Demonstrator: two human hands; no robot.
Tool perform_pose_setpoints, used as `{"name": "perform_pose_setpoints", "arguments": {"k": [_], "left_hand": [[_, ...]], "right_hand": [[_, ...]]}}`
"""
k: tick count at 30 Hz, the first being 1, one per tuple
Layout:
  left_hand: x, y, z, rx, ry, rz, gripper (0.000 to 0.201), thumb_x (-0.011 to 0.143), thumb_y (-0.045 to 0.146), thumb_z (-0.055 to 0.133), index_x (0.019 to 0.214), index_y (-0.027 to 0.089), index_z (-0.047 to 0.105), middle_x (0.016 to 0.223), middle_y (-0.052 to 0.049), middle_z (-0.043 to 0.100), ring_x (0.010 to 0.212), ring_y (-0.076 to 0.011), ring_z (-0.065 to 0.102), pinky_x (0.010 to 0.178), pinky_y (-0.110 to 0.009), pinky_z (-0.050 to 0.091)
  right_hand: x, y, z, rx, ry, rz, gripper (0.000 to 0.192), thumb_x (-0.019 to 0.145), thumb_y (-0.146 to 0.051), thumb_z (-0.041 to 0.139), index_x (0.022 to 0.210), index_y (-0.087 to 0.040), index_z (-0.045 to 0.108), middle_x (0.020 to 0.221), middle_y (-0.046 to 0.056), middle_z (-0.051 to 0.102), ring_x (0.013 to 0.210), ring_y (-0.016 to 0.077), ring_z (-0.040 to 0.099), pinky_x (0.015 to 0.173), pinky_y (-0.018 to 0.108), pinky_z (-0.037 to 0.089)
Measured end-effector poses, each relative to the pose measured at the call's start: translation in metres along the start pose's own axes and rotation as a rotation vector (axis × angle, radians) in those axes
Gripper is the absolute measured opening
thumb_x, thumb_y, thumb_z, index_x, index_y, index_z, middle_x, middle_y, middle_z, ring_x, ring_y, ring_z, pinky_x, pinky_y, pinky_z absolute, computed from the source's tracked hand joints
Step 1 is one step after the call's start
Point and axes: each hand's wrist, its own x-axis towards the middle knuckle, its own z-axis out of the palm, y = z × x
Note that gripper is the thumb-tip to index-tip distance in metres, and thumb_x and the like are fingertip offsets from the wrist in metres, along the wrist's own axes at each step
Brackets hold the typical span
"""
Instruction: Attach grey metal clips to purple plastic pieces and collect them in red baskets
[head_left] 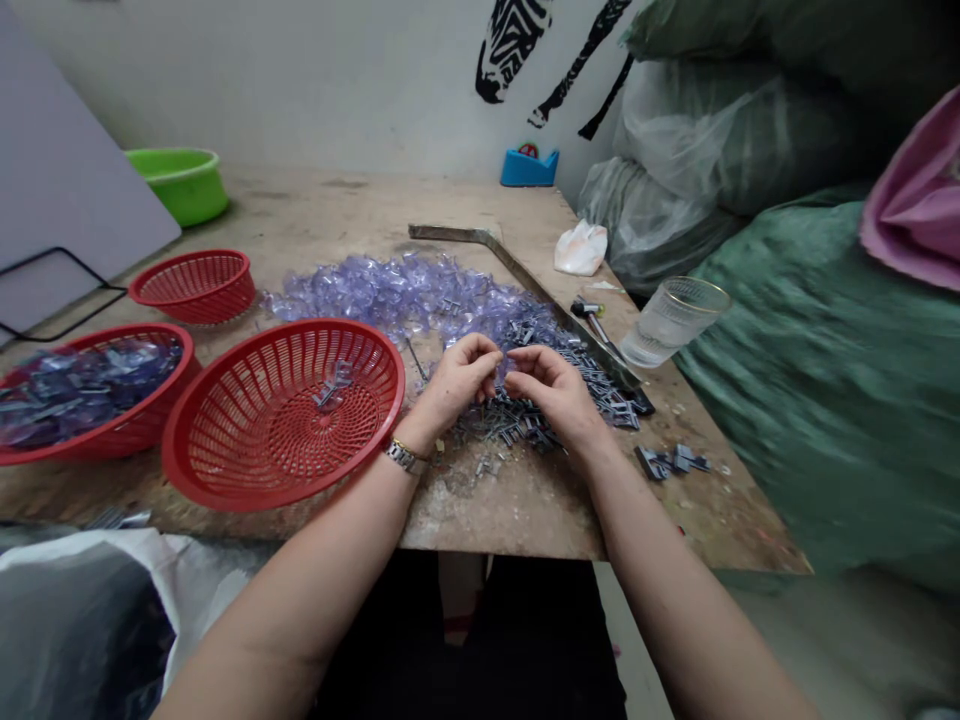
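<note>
My left hand [459, 382] and my right hand [553, 392] meet over the table, fingertips pinched together on a small clear plastic piece with a grey clip between them. Under them lies a heap of small grey metal clips [525, 420]. Behind that spreads a pile of clear bluish plastic pieces [390, 290]. Left of my left hand stands a red mesh basket [225, 440] holding one or two finished pieces [334, 383]. A metal watch sits on my left wrist.
Another red basket [161, 395] at far left is full of pieces; a third, small one [196, 285] is behind. Green basin [180, 180] at back left. Drinking glass [671, 320], small hammer [592, 315], metal bar [517, 265] and bulky sacks [787, 380] to the right.
</note>
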Motion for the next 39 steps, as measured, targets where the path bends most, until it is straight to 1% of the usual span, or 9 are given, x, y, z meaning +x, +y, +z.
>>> {"name": "perform_pose_setpoints", "arguments": {"k": [3, 5, 9, 13, 17, 26, 35, 39], "left_hand": [[-0.001, 0.001, 0.001, -0.022, -0.016, -0.042, 0.01, 0.082, 0.025, 0.055, 0.077, 0.017, 0.05, 0.05, 0.008, 0.049, 0.04, -0.0042, 0.045, 0.041, -0.015, 0.034], [-0.002, 0.002, 0.002, -0.029, -0.043, -0.057, 0.013, 0.083, 0.028, 0.056, 0.078, 0.017, 0.049, 0.052, 0.008, 0.049, 0.041, -0.0039, 0.046, 0.041, -0.015, 0.034], [-0.004, 0.004, 0.002, -0.041, -0.1, -0.028, 0.019, 0.081, 0.033, 0.06, 0.082, 0.018, 0.048, 0.057, 0.008, 0.051, 0.042, -0.0038, 0.047, 0.04, -0.015, 0.035], [-0.004, 0.005, 0.002, -0.051, -0.115, 0.024, 0.021, 0.08, 0.034, 0.062, 0.082, 0.018, 0.048, 0.057, 0.008, 0.051, 0.042, -0.0033, 0.047, 0.039, -0.014, 0.033], [-0.004, 0.004, 0.001, -0.062, -0.125, 0.042, 0.023, 0.079, 0.036, 0.062, 0.081, 0.018, 0.048, 0.058, 0.008, 0.051, 0.041, -0.0027, 0.046, 0.038, -0.014, 0.031], [-0.003, 0.003, 0.001, -0.104, -0.158, 0.024, 0.028, 0.076, 0.039, 0.065, 0.078, 0.018, 0.047, 0.057, 0.009, 0.05, 0.038, -0.002, 0.043, 0.037, -0.015, 0.029], [-0.004, 0.004, 0.001, -0.088, -0.171, 0.053, 0.022, 0.078, 0.033, 0.063, 0.077, 0.017, 0.047, 0.056, 0.008, 0.048, 0.04, -0.0023, 0.042, 0.038, -0.015, 0.029], [-0.003, 0.002, 0.0, -0.078, -0.179, 0.04, 0.024, 0.078, 0.035, 0.063, 0.077, 0.017, 0.047, 0.056, 0.008, 0.049, 0.039, -0.0021, 0.042, 0.038, -0.015, 0.028]], "right_hand": [[0.0, 0.005, 0.001, -0.107, 0.044, -0.084, 0.033, 0.061, -0.033, 0.077, 0.086, -0.021, 0.059, 0.071, -0.005, 0.06, 0.066, 0.0116, 0.056, 0.065, 0.027, 0.047], [0.0, 0.007, 0.002, -0.15, 0.078, -0.11, 0.028, 0.063, -0.033, 0.075, 0.084, -0.021, 0.059, 0.07, -0.005, 0.059, 0.065, 0.0114, 0.055, 0.065, 0.027, 0.045], [-0.001, 0.004, 0.001, -0.096, 0.081, -0.114, 0.023, 0.066, -0.034, 0.072, 0.077, -0.02, 0.058, 0.066, -0.005, 0.058, 0.063, 0.0111, 0.054, 0.06, 0.026, 0.044], [-0.002, -0.003, -0.001, -0.013, 0.041, -0.073, 0.023, 0.065, -0.036, 0.073, 0.075, -0.021, 0.058, 0.064, -0.005, 0.059, 0.058, 0.0107, 0.056, 0.059, 0.026, 0.048], [-0.002, -0.007, -0.004, 0.005, 0.011, -0.037, 0.024, 0.066, -0.038, 0.073, 0.075, -0.021, 0.059, 0.06, -0.006, 0.06, 0.054, 0.0109, 0.058, 0.057, 0.026, 0.05], [-0.004, -0.009, -0.003, 0.073, 0.017, 0.035, 0.031, 0.062, -0.044, 0.078, 0.067, -0.019, 0.06, 0.056, -0.005, 0.06, 0.051, 0.0088, 0.055, 0.053, 0.023, 0.049], [-0.005, -0.01, -0.005, 0.167, 0.016, 0.117, 0.037, 0.054, -0.046, 0.083, 0.062, -0.018, 0.061, 0.058, -0.004, 0.061, 0.05, 0.0069, 0.054, 0.05, 0.02, 0.047], [-0.005, -0.011, -0.006, 0.186, 0.01, 0.139, 0.038, 0.052, -0.046, 0.085, 0.063, -0.018, 0.061, 0.06, -0.004, 0.063, 0.05, 0.0066, 0.056, 0.051, 0.02, 0.048]]}}
